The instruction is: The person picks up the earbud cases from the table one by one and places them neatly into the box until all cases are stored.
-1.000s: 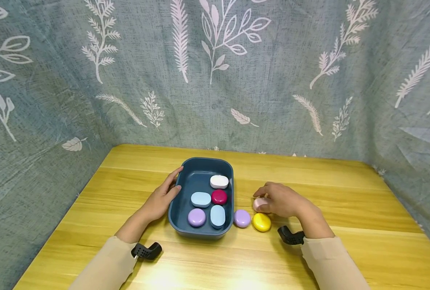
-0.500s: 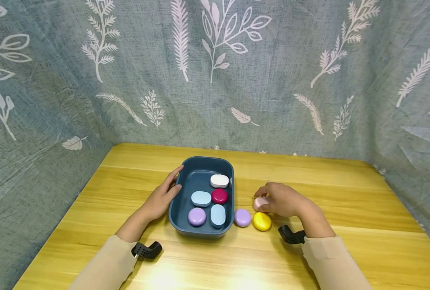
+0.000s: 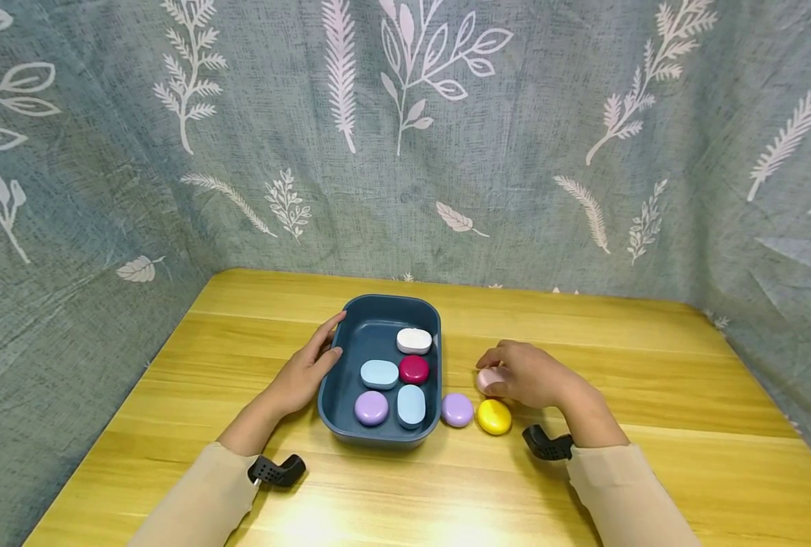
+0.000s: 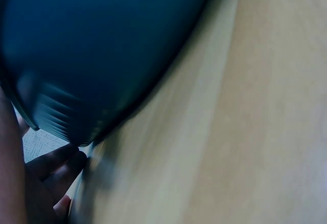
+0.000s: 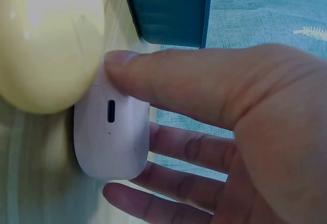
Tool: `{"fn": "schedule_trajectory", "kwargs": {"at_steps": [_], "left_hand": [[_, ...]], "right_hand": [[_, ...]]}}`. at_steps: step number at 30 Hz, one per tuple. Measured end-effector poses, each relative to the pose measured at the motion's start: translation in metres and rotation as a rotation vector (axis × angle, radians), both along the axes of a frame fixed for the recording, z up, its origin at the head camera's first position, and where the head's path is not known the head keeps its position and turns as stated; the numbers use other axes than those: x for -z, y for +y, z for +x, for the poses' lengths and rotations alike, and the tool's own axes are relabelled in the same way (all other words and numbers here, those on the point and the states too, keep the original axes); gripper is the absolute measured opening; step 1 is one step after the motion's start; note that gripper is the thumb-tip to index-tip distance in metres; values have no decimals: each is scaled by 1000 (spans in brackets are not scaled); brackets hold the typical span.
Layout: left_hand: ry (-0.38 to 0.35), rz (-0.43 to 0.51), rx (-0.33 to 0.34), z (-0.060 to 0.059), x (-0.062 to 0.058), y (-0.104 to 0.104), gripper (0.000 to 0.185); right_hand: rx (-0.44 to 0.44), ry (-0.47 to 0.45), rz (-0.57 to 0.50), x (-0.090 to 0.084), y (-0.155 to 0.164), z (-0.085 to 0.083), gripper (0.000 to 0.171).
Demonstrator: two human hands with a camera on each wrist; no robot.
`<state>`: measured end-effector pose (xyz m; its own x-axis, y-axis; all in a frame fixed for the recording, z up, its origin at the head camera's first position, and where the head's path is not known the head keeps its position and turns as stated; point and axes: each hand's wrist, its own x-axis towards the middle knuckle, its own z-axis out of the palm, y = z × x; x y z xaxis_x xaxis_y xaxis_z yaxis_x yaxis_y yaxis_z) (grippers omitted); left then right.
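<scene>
The desk (image 3: pixel 651 395) was a yellow wood-grain top, its planks running left to right, with a bright glare patch near the front edge at 6 o'clock. A grey-green cloth (image 3: pixel 515 152) printed with white leaves and feathers hung round it on three sides, from 9 o'clock through 12 to 3, meeting the desk at its back and side edges.

A dark blue tray (image 3: pixel 385 311) sat at the centre of the desk. In it lay a white case (image 3: pixel 414 340) toward 12, a light blue case (image 3: pixel 379 374) and a red case (image 3: pixel 414 369) side by side in the middle, and a purple case (image 3: pixel 371 408) and a second blue case (image 3: pixel 411 406) toward 6.

The left hand (image 3: pixel 306 372) lay at 9 o'clock of the tray, fingers relaxed and straight against its outer wall, grasping nothing. The left wrist view showed only the blurred tray wall and bare desk.

At 3 o'clock of the tray, on the desk, a lilac case (image 3: pixel 456 409) lay just beside the tray wall, with a yellow case (image 3: pixel 494 416) next to it. The right hand (image 3: pixel 531 376) was curled over a pink case (image 3: pixel 489 377), just behind the yellow one. In the right wrist view the thumb (image 5: pixel 168 81) and fingers pinched the pink case (image 5: pixel 110 137), which touched the yellow case (image 5: pixel 48 45).
</scene>
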<state>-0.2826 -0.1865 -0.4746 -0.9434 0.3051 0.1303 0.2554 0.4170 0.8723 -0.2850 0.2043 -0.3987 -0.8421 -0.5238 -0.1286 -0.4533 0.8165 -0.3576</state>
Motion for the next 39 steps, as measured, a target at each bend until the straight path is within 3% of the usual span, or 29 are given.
{"fn": "schedule_trajectory", "kwargs": {"at_steps": [39], "left_hand": [[-10, -1, 2, 1, -2, 0, 58]], "right_hand": [[33, 68, -31, -4, 1, -1, 35]]}}
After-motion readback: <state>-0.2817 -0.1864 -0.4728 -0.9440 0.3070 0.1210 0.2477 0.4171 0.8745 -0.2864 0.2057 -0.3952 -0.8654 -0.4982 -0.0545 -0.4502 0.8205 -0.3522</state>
